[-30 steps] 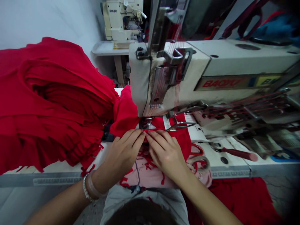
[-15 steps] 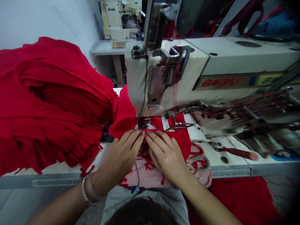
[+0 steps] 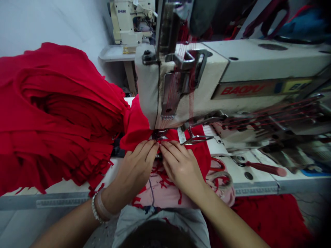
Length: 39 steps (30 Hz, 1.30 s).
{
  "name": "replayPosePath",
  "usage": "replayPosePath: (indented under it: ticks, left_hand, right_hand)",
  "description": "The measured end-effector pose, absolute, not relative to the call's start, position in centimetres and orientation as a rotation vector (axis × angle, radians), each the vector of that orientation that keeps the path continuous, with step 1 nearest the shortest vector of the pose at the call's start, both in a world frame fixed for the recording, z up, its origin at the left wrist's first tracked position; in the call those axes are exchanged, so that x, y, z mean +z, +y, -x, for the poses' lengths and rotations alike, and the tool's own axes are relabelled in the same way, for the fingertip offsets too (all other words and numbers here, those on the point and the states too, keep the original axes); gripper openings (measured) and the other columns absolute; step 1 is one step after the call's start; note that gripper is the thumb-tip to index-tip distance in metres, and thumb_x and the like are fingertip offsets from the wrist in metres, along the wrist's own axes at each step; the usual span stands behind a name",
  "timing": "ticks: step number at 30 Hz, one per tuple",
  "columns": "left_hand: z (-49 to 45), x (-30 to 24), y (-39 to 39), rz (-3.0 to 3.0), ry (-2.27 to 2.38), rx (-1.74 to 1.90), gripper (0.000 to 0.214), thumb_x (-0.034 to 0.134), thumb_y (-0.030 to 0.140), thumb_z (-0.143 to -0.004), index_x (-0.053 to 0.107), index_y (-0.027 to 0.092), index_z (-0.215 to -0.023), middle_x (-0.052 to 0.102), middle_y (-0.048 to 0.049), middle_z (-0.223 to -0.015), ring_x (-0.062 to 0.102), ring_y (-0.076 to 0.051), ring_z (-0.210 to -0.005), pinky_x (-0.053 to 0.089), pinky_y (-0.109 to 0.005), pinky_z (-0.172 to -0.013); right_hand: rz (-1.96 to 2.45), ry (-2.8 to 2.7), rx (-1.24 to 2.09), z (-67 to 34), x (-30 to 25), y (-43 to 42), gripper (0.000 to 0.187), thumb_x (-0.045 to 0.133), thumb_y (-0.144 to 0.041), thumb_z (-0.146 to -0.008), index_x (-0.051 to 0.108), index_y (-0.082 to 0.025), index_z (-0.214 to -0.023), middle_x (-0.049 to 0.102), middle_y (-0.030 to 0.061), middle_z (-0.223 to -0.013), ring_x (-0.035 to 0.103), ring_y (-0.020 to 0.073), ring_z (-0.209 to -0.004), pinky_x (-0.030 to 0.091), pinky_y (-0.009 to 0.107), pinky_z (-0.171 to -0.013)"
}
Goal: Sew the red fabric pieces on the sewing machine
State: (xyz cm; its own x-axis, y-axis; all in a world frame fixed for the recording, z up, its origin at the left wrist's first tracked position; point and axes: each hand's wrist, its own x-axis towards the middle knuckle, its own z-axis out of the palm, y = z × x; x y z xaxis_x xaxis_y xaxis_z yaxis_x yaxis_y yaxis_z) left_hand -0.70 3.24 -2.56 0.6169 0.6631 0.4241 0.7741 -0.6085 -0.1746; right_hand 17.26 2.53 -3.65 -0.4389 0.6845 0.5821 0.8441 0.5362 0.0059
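Red fabric (image 3: 199, 158) lies under the head of a sewing machine (image 3: 148, 86), spreading out behind the presser foot (image 3: 160, 135) and to its right. My left hand (image 3: 138, 165) holds the fabric's near edge just in front of the foot, fingers close together. Beside it, my right hand (image 3: 182, 167) pinches the same edge, and the fingertips of both hands almost meet. The thumbs and the underside of the fabric are hidden. Red threads run down the machine's front to the needle area.
A tall pile of red cut pieces (image 3: 59, 120) covers the table's left. Pink cloth (image 3: 144, 189) with red scraps lies at the front edge. Right of my hands are a red ring-shaped handle (image 3: 219, 164) and a red-handled tool (image 3: 266, 168). Another machine (image 3: 125, 24) stands behind.
Both hands have edged slightly forward toward the presser foot with the fabric edge. The pale gap between foot and fingers has narrowed. The camera view has shifted a little.
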Motion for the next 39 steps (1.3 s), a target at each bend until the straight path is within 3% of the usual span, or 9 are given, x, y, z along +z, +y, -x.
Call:
replayPosePath:
  ticks: [14, 27, 35, 39]
  left_hand:
    - [1.5, -2.7, 4.6, 2.642, -1.108, -0.553, 0.035, 0.043, 0.009, -0.093, 0.058, 0.009, -0.126, 0.063, -0.0159, -0.126, 0.061, -0.026, -0.116, 0.057, -0.036, -0.085]
    - [2.2, -2.3, 5.4, 2.65, -1.005, -0.577, 0.038, 0.043, 0.006, -0.092, 0.062, 0.009, -0.125, 0.066, -0.0132, -0.125, 0.063, -0.025, -0.115, 0.056, -0.035, -0.081]
    - [1.4, -1.9, 4.7, 2.58, -1.03, -0.533, 0.037, 0.039, 0.005, -0.093, 0.062, 0.006, -0.121, 0.067, -0.014, -0.122, 0.064, -0.025, -0.111, 0.057, -0.034, -0.076]
    - [0.9, -1.9, 4.3, 2.59, -1.036, -0.461, 0.037, 0.037, 0.005, -0.094, 0.057, 0.003, -0.125, 0.064, -0.0166, -0.126, 0.062, -0.026, -0.115, 0.056, -0.035, -0.079]
  right_hand:
    - [1.22, -2.196, -0.091, -17.7, -3.8, 4.1, 0.028, 0.047, -0.017, -0.096, 0.067, -0.012, -0.115, 0.068, 0.0123, -0.114, 0.061, 0.0208, -0.108, 0.054, 0.032, -0.081]
    - [1.202, -2.127, -0.003, -18.2, -4.3, 4.2, 0.024, 0.05, -0.016, -0.094, 0.07, -0.014, -0.108, 0.069, 0.012, -0.106, 0.064, 0.0206, -0.098, 0.056, 0.036, -0.084]
    - [1.221, -2.196, -0.183, -18.0, -4.2, 3.9, 0.03, 0.047, -0.014, -0.095, 0.068, -0.012, -0.117, 0.068, 0.0133, -0.114, 0.061, 0.0225, -0.109, 0.056, 0.035, -0.082]
    - [1.15, -2.317, -0.426, -17.1, -4.1, 3.7, 0.033, 0.045, -0.008, -0.093, 0.066, -0.005, -0.118, 0.066, 0.0188, -0.119, 0.059, 0.0263, -0.114, 0.055, 0.04, -0.089]
